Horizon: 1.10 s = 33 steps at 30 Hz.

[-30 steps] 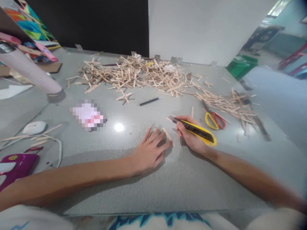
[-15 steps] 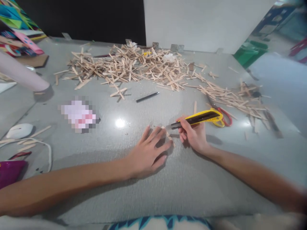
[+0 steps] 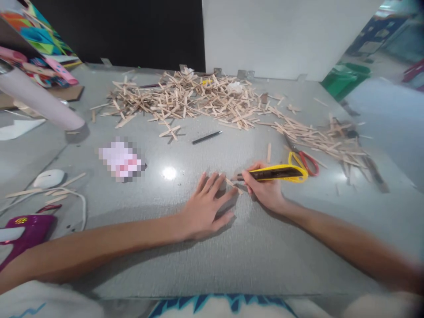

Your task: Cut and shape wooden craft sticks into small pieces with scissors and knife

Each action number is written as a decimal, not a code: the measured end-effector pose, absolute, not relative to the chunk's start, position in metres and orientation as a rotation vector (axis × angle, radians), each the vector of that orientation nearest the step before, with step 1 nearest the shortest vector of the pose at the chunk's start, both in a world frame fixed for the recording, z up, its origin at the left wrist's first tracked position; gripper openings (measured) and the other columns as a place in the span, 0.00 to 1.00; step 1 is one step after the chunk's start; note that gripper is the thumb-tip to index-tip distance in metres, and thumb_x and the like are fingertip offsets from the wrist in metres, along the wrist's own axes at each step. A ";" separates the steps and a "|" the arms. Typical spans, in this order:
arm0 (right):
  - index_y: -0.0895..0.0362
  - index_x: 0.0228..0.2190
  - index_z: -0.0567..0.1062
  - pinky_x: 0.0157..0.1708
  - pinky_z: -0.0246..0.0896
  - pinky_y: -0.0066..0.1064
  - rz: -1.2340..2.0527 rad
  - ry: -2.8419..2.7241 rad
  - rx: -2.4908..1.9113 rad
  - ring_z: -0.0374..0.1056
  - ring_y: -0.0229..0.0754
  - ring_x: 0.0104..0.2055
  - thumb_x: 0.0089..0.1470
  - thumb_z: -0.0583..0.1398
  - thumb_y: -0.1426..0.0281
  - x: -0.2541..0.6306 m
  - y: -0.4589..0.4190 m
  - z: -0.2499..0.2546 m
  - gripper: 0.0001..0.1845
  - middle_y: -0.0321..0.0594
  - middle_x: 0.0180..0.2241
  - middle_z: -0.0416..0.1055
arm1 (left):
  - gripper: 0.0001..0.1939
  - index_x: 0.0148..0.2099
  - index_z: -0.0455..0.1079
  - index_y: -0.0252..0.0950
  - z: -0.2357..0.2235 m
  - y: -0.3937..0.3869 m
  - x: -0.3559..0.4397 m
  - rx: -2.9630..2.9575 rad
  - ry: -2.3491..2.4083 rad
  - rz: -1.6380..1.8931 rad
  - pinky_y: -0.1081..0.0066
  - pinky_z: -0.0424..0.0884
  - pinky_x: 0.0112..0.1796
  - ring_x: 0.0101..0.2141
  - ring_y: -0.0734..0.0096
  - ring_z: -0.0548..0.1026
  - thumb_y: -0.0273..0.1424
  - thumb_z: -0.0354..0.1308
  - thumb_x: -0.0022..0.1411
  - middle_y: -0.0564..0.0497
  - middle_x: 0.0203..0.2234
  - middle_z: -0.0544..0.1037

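Observation:
With its fingers spread, my left hand (image 3: 210,205) lies flat on the grey table (image 3: 159,269). Its fingertips press on a small wooden stick (image 3: 234,186), partly covered by the fingers. My right hand (image 3: 265,189) is closed round a yellow and black utility knife (image 3: 274,173). The knife's tip points left and lies close to the stick; whether the blade touches it I cannot tell. Another short wooden stick (image 3: 269,152) rests just beyond the right hand. Behind the knife are scissors (image 3: 303,161) with red and yellow handles.
A heap of wooden sticks (image 3: 185,97) spreads along the back, trailing right. A black pen (image 3: 207,137) lies before it. To the left are a blurred-out pinkish object (image 3: 121,159), a white mouse (image 3: 49,178), a purple device (image 3: 29,229) and a pale cylinder (image 3: 43,97).
The knife's handle has dropped lower and lies flatter, its tip still by the stick. My left hand stays on the stick. The whole view has shifted slightly.

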State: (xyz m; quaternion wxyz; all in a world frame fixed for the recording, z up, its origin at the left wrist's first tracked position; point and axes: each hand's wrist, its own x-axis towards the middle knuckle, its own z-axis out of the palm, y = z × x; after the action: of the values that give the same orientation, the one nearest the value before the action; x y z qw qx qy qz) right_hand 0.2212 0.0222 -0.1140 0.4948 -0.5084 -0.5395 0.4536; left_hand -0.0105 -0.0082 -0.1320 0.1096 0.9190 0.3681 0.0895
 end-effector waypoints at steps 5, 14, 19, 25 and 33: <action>0.52 0.40 0.77 0.27 0.70 0.30 1.041 -1.703 -1.195 0.74 0.39 0.24 0.71 0.62 0.54 0.232 0.018 -0.117 0.15 0.33 0.23 0.77 | 0.35 0.79 0.56 0.42 -0.133 -0.008 -0.014 2.757 1.010 0.260 0.32 0.44 0.74 0.77 0.34 0.49 0.50 0.52 0.78 0.33 0.78 0.52; 0.52 0.35 0.77 0.27 0.60 0.32 0.818 -1.953 -1.092 0.68 0.38 0.25 0.68 0.63 0.65 0.230 0.017 -0.107 0.08 0.35 0.26 0.76 | 0.37 0.81 0.49 0.40 -0.125 -0.010 -0.015 2.715 0.932 0.265 0.33 0.44 0.74 0.78 0.36 0.48 0.46 0.53 0.79 0.32 0.79 0.49; 0.52 0.32 0.75 0.25 0.56 0.33 0.846 -1.937 -1.115 0.63 0.39 0.23 0.69 0.61 0.65 0.230 0.016 -0.104 0.11 0.33 0.24 0.70 | 0.37 0.82 0.48 0.44 -0.125 -0.010 -0.016 2.718 0.920 0.263 0.33 0.42 0.74 0.79 0.38 0.44 0.45 0.53 0.79 0.34 0.80 0.47; 0.54 0.34 0.77 0.27 0.58 0.32 0.878 -2.016 -1.094 0.66 0.38 0.26 0.70 0.61 0.65 0.232 0.019 -0.098 0.11 0.35 0.27 0.73 | 0.37 0.83 0.45 0.45 -0.122 -0.010 -0.016 2.686 0.880 0.284 0.32 0.40 0.74 0.79 0.36 0.45 0.43 0.53 0.80 0.37 0.81 0.45; 0.53 0.34 0.77 0.27 0.59 0.32 0.868 -1.990 -1.101 0.66 0.38 0.26 0.70 0.62 0.64 0.233 0.019 -0.101 0.10 0.35 0.27 0.73 | 0.38 0.83 0.45 0.45 -0.119 -0.011 -0.013 2.698 0.903 0.270 0.29 0.41 0.73 0.78 0.32 0.46 0.42 0.54 0.79 0.35 0.80 0.45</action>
State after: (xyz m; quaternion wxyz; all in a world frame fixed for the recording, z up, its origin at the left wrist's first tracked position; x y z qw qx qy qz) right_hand 0.2329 0.0195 -0.1012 0.3465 -0.4243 -0.7669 0.3344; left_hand -0.0132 -0.0114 -0.1187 0.1415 0.9346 0.3127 0.0937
